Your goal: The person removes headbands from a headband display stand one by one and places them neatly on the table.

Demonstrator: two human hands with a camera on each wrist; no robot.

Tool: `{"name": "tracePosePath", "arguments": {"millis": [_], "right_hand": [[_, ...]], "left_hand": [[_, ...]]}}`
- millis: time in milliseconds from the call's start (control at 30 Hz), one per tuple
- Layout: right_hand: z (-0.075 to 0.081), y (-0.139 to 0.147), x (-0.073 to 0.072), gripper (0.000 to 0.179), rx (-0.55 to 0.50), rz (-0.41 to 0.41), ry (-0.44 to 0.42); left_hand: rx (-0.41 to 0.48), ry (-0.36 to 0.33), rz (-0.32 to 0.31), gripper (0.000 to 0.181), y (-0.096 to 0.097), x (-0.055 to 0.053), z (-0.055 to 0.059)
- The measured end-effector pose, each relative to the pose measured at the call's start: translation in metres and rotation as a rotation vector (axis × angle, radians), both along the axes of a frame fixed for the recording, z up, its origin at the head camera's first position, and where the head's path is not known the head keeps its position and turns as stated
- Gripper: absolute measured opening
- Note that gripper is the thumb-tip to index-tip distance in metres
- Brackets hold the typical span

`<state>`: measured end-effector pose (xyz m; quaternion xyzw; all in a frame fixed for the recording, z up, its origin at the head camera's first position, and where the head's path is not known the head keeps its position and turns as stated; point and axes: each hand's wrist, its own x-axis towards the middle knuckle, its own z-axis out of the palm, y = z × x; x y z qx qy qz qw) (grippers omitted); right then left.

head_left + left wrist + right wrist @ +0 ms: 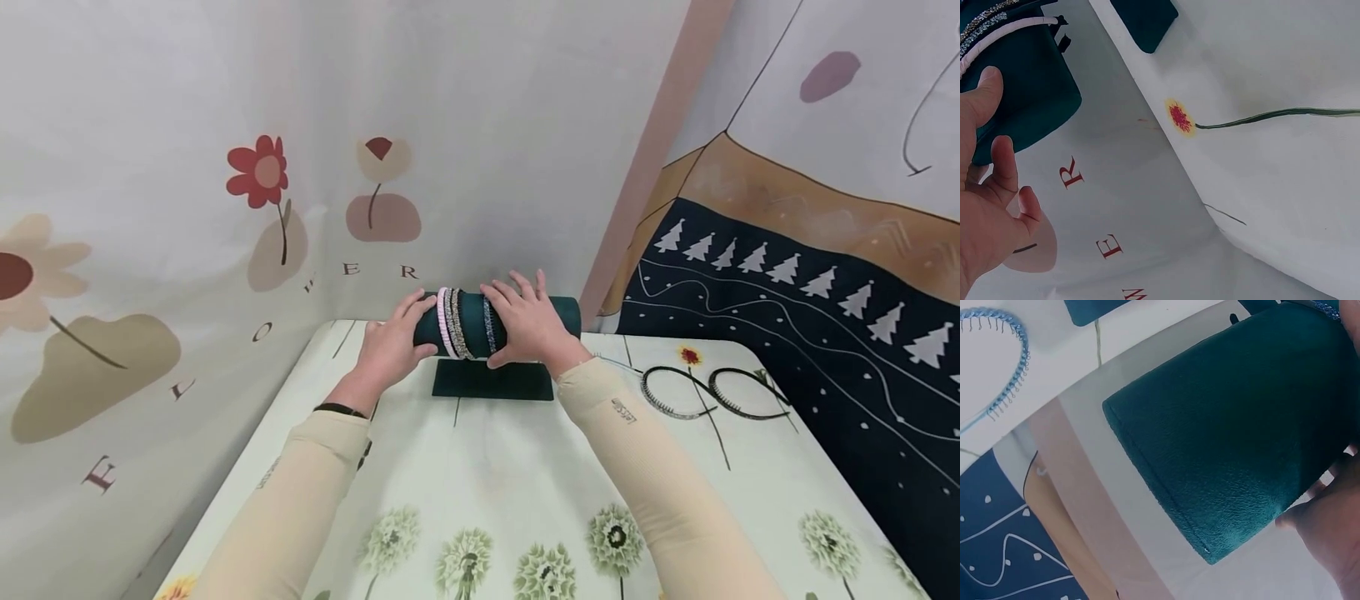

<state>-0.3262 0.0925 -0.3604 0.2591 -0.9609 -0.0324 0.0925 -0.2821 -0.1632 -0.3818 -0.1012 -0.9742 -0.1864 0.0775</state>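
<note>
A dark green velvet headband stand (471, 321), a padded roll on a flat base, stands at the back of the table. Round its left half sit a pink headband (446, 323) and, beside it, glittery silver and brownish headbands (457, 323). Farther right is a dark blue sparkly headband (490, 325). My left hand (390, 346) holds the roll's left end, thumb in front, fingers over the top. My right hand (528, 321) reaches over the roll, thumb low in front and index finger on top, gripping the blue headband; its other fingers stretch out behind. The roll's back is partly hidden.
Two toothed headbands, one grey (667, 414) and one black (750, 415), lie on the right of the table. A flower-printed cloth (487, 467) covers the table. Printed curtains (487, 125) hang close behind the stand and on both sides.
</note>
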Motion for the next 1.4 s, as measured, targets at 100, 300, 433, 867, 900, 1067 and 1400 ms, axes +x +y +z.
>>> {"name": "tracePosePath", "arguments": {"millis": [100,300,433,867,900,1067,1400], "right_hand": [[0.001,0.001,0.000,0.135,0.002,0.000,-0.002],[0.001,0.002,0.000,0.133,-0.004,0.004,0.010],[0.002,0.004,0.001,0.131,-0.001,-0.005,0.006],[0.003,0.012,0.001,0.129,-0.028,-0.036,-0.017],[0.003,0.012,0.001,0.129,-0.027,-0.038,-0.014],[0.002,0.016,0.001,0.128,-0.037,-0.044,-0.015],[0.005,0.024,0.003,0.126,-0.049,-0.045,-0.028]], "left_hand": [[0.005,-0.001,0.000,0.086,0.000,0.000,0.001],[0.010,-0.006,0.008,0.087,0.001,0.000,0.002],[0.009,-0.009,0.008,0.087,0.001,0.000,0.001],[-0.001,-0.011,0.006,0.088,0.000,0.000,0.001],[0.000,-0.009,0.005,0.088,0.000,0.000,0.001],[0.005,-0.003,0.004,0.088,0.001,0.001,0.002],[-0.001,0.000,0.003,0.087,0.001,0.003,0.004]]}}
